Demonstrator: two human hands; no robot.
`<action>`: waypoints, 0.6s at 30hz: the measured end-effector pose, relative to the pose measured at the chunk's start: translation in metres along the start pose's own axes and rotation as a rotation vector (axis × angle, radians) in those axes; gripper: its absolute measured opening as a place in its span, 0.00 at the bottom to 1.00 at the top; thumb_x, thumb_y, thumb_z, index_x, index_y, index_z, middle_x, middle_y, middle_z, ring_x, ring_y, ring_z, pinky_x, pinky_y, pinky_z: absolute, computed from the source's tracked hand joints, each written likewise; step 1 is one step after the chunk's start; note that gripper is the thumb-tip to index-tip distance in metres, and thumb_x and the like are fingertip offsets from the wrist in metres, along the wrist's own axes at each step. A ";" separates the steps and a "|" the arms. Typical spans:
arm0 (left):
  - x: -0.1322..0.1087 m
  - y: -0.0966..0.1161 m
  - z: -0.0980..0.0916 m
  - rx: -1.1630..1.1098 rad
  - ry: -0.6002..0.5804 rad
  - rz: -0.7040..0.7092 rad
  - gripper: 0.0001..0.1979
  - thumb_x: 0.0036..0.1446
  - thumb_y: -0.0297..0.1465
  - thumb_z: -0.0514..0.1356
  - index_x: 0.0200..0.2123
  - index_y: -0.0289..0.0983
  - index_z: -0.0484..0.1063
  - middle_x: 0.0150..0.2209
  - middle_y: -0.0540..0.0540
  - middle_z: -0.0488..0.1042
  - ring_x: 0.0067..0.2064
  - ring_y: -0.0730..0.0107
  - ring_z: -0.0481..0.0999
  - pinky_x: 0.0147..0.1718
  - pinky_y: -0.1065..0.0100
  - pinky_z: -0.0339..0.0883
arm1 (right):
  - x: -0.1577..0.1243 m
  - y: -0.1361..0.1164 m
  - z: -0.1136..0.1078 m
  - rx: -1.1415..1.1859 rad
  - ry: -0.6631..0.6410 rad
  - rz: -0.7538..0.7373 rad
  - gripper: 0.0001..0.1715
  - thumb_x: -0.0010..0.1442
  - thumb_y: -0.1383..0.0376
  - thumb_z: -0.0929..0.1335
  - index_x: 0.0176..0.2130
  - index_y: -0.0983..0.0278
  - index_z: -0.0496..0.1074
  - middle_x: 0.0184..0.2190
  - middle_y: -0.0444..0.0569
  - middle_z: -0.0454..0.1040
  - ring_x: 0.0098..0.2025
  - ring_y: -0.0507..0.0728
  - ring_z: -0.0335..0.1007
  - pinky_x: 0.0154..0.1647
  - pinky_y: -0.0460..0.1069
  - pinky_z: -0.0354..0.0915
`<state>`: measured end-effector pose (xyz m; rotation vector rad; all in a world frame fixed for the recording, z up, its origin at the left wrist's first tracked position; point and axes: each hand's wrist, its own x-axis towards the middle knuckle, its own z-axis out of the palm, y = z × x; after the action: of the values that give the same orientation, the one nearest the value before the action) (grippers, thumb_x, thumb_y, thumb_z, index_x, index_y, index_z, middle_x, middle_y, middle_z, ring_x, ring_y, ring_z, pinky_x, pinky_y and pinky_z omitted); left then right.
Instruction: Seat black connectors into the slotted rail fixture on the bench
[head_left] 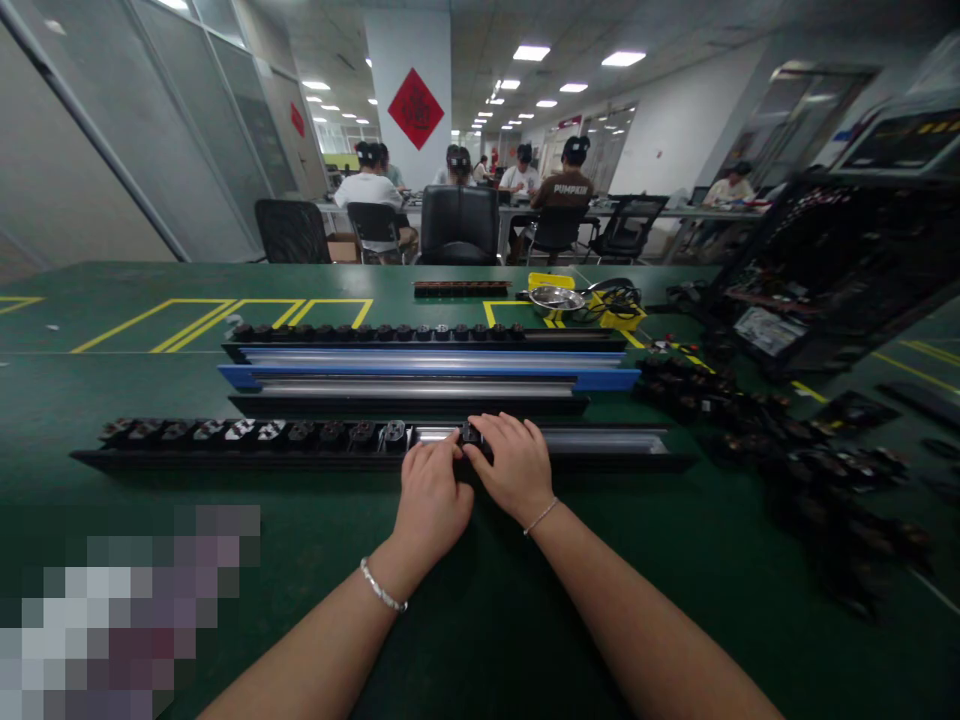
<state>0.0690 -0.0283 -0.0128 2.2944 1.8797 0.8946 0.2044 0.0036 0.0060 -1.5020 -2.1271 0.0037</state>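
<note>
A long black metal channel (615,460) lies across the table in front of me, with a row of black socket modules (301,434) seated along its left part. My right hand (516,462) is closed on one small black socket module (470,433), held at the channel just right of that row. My left hand (433,490) grips the channel's near wall, fingers curled over it and thumb in front. Its index fingertip reaches the held module's left side. The module's underside is hidden. Bare silvery channel floor (600,440) shows right of my right hand.
Behind lie blue-edged rails (427,372) and another socket-filled channel (360,335). Black modules (795,450) are heaped at right, beside a dark equipment case (802,260). A metal bowl (556,298) and a short strip (461,289) sit farther back. People work at distant tables.
</note>
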 end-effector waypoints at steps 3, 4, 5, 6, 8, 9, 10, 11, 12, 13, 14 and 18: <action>0.001 0.000 -0.001 -0.026 0.000 -0.014 0.22 0.46 0.22 0.53 0.47 0.38 0.66 0.49 0.45 0.74 0.51 0.62 0.70 0.60 0.54 0.49 | -0.003 0.002 0.002 0.006 0.010 -0.010 0.22 0.62 0.54 0.60 0.53 0.57 0.68 0.53 0.48 0.71 0.57 0.61 0.61 0.56 0.59 0.52; 0.001 0.001 -0.001 -0.033 -0.002 -0.016 0.23 0.47 0.22 0.53 0.48 0.38 0.66 0.48 0.45 0.74 0.51 0.62 0.70 0.61 0.55 0.49 | -0.003 0.003 0.002 0.015 0.011 -0.006 0.22 0.62 0.53 0.61 0.53 0.57 0.68 0.53 0.48 0.71 0.57 0.61 0.61 0.56 0.58 0.52; 0.002 0.001 -0.002 -0.039 -0.005 -0.017 0.24 0.47 0.23 0.53 0.50 0.38 0.65 0.47 0.45 0.75 0.51 0.62 0.70 0.61 0.55 0.49 | -0.003 0.004 0.002 0.025 0.014 0.001 0.22 0.62 0.53 0.61 0.52 0.57 0.68 0.53 0.48 0.71 0.57 0.61 0.61 0.56 0.58 0.52; 0.002 0.001 -0.002 -0.042 -0.011 -0.018 0.25 0.47 0.23 0.53 0.51 0.38 0.65 0.47 0.46 0.75 0.51 0.62 0.70 0.61 0.55 0.49 | -0.003 0.004 0.003 0.035 0.017 0.009 0.22 0.61 0.53 0.61 0.52 0.58 0.68 0.53 0.48 0.71 0.57 0.61 0.61 0.56 0.58 0.52; 0.002 0.002 -0.003 -0.040 -0.023 -0.020 0.25 0.47 0.24 0.54 0.51 0.39 0.65 0.48 0.46 0.75 0.52 0.62 0.70 0.61 0.54 0.48 | -0.002 0.003 0.003 0.049 0.024 0.023 0.22 0.61 0.53 0.62 0.51 0.58 0.69 0.52 0.49 0.72 0.56 0.62 0.62 0.55 0.57 0.53; 0.003 0.002 -0.003 -0.037 -0.027 -0.022 0.25 0.47 0.24 0.54 0.51 0.39 0.65 0.49 0.46 0.75 0.52 0.62 0.69 0.61 0.54 0.47 | -0.002 0.003 0.003 0.052 0.026 0.028 0.22 0.61 0.53 0.62 0.51 0.58 0.69 0.51 0.49 0.72 0.56 0.62 0.62 0.54 0.57 0.53; 0.003 0.002 -0.004 -0.035 -0.031 -0.024 0.24 0.47 0.24 0.54 0.51 0.40 0.66 0.50 0.47 0.74 0.53 0.62 0.69 0.61 0.54 0.47 | -0.002 0.002 0.003 0.052 0.030 0.034 0.22 0.61 0.54 0.62 0.51 0.59 0.69 0.51 0.49 0.72 0.56 0.61 0.62 0.54 0.57 0.54; 0.003 0.002 -0.004 -0.034 -0.033 -0.026 0.24 0.47 0.24 0.54 0.50 0.40 0.66 0.50 0.47 0.74 0.53 0.62 0.69 0.61 0.54 0.47 | -0.002 0.002 0.003 0.049 0.034 0.040 0.21 0.61 0.54 0.62 0.50 0.59 0.69 0.51 0.49 0.73 0.56 0.61 0.62 0.54 0.57 0.54; 0.003 0.003 -0.004 -0.034 -0.034 -0.028 0.24 0.48 0.24 0.54 0.50 0.40 0.66 0.51 0.47 0.74 0.53 0.62 0.69 0.61 0.54 0.47 | -0.002 0.001 0.003 0.045 0.036 0.047 0.21 0.61 0.54 0.62 0.50 0.59 0.69 0.50 0.49 0.73 0.56 0.61 0.63 0.53 0.56 0.54; 0.003 0.003 -0.004 -0.035 -0.034 -0.029 0.23 0.48 0.25 0.54 0.50 0.40 0.66 0.51 0.47 0.74 0.53 0.63 0.69 0.61 0.55 0.47 | -0.002 0.001 0.003 0.042 0.038 0.051 0.21 0.61 0.54 0.62 0.50 0.59 0.69 0.50 0.49 0.73 0.56 0.61 0.63 0.53 0.56 0.55; 0.003 0.003 -0.003 -0.036 -0.033 -0.029 0.23 0.48 0.25 0.54 0.50 0.40 0.66 0.50 0.47 0.74 0.52 0.63 0.69 0.61 0.55 0.47 | -0.002 0.001 0.003 0.039 0.040 0.054 0.20 0.61 0.55 0.62 0.50 0.59 0.69 0.50 0.49 0.73 0.56 0.61 0.63 0.52 0.56 0.55; 0.002 0.006 -0.001 -0.030 0.000 -0.025 0.22 0.49 0.26 0.54 0.50 0.38 0.65 0.52 0.45 0.72 0.53 0.61 0.69 0.60 0.54 0.48 | -0.002 0.002 0.003 0.038 0.041 0.048 0.20 0.61 0.55 0.62 0.50 0.60 0.69 0.49 0.49 0.74 0.56 0.60 0.62 0.52 0.55 0.54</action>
<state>0.0737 -0.0282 -0.0091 2.2487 1.8776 0.9135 0.2053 0.0035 0.0021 -1.5178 -2.0472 0.0295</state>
